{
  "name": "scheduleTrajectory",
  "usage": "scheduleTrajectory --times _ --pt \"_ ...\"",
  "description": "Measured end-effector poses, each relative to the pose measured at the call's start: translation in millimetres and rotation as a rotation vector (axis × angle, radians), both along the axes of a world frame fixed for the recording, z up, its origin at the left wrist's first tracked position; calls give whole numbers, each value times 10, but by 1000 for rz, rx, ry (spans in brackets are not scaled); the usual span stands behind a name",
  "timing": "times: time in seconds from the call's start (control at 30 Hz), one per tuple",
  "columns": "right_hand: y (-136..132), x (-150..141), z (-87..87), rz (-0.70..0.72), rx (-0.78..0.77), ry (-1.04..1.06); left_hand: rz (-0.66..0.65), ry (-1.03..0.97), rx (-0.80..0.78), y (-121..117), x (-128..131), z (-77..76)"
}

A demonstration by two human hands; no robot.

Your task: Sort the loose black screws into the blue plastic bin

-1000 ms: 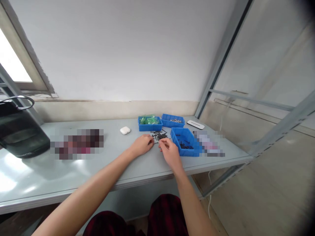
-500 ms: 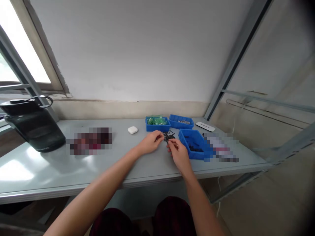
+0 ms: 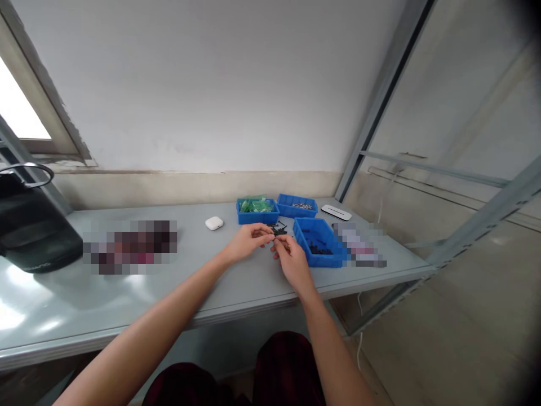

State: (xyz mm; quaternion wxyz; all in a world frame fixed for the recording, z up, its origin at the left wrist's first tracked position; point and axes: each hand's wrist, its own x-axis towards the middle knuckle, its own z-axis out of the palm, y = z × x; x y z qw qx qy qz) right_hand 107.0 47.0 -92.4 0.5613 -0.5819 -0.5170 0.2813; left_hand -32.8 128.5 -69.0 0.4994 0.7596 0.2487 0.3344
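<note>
My left hand (image 3: 247, 241) and my right hand (image 3: 289, 257) meet fingertip to fingertip just above the grey table (image 3: 203, 282). Both pinch something small and dark that I cannot make out. Right behind them lies a loose pile of small black screws (image 3: 279, 228). A blue bin (image 3: 318, 242) holding black pieces stands just right of my right hand. Behind the pile sit a blue bin with green parts (image 3: 256, 211) and a blue bin with small metal parts (image 3: 297, 206).
A white earbud case (image 3: 214, 223) lies left of the bins. A flat white device (image 3: 336, 212) rests at the back right. A dark container with a handle (image 3: 29, 225) stands far left. Metal frame bars (image 3: 380, 101) rise at the right.
Both hands have lifted off the table beside the screw pile and come together, fingertips now touching in a pinch. The camera view swung slightly.
</note>
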Motion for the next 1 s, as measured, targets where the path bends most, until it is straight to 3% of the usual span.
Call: scheduleTrajectory --times 0.3,0.6,0.83,1.0 --pt "17 8 -41 12 -5 -17 9 -12 26 70 -5 -63" --pt "37 7 -64 -13 -6 39 -42 162 215 73 -46 -66" --pt "38 25 -69 -37 -25 35 -11 129 55 51 -45 -38" --pt "14 10 -33 4 -11 26 5 134 31 34 -60 1"
